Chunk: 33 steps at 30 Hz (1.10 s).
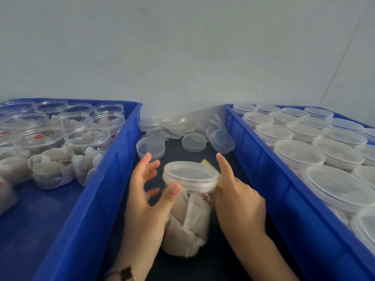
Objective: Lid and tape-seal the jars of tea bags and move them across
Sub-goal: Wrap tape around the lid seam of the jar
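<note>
Clear plastic jar [188, 201] stands lidded mid-bench between two blue crates. Right hand [238, 201] pinches tape [211, 171] at its lid; left hand [146, 191], fingers spread, steadies it. Loose steadying could let tape wrinkle.

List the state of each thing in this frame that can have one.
Jar: upright between the bins, lid on, full of tea bags.
Tape: partly laid along the lid's rim.
Left hand: open, thumb on the jar.
Right hand: pressing the tape.
Left bin: jars unlidded.
Right bin: jars lidded.
Loose lids: piled behind.
</note>
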Available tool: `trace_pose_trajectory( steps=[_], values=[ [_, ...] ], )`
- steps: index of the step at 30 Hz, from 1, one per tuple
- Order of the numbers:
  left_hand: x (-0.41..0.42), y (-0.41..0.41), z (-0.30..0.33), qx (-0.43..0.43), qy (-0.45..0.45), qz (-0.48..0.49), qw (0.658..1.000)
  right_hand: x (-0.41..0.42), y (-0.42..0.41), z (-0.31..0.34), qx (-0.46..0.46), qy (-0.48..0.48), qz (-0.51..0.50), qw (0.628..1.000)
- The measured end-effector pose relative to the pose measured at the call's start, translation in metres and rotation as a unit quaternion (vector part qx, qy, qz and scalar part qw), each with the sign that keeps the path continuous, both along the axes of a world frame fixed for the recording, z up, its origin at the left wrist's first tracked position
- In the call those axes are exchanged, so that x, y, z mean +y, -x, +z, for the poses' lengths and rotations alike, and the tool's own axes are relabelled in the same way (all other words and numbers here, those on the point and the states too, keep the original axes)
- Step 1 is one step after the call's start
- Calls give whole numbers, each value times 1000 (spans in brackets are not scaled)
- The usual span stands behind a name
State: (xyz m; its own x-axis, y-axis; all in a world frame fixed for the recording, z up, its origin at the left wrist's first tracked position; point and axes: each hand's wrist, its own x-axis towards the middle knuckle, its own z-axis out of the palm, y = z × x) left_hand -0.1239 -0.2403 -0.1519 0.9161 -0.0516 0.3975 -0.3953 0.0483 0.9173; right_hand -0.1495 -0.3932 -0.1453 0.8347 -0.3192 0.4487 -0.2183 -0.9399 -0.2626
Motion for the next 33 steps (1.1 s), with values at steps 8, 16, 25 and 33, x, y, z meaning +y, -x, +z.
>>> trace_pose_trajectory(
  steps=[8, 16, 25, 33],
  values=[
    [-5, 9, 2, -2, -38, 53, 998, 2, 6, 6, 13, -217, 210, 953],
    [-6, 8, 0, -9, -75, 99, 992, -13, 6, 13, -41, -71, 171, 982],
    [5, 2, 8, 14, 14, 8, 1000, -39, 18, 31, 35, -301, 269, 914],
    [13, -1, 9, 26, 37, -22, 999, -50, 21, 36, -34, -239, 223, 944]
  ],
)
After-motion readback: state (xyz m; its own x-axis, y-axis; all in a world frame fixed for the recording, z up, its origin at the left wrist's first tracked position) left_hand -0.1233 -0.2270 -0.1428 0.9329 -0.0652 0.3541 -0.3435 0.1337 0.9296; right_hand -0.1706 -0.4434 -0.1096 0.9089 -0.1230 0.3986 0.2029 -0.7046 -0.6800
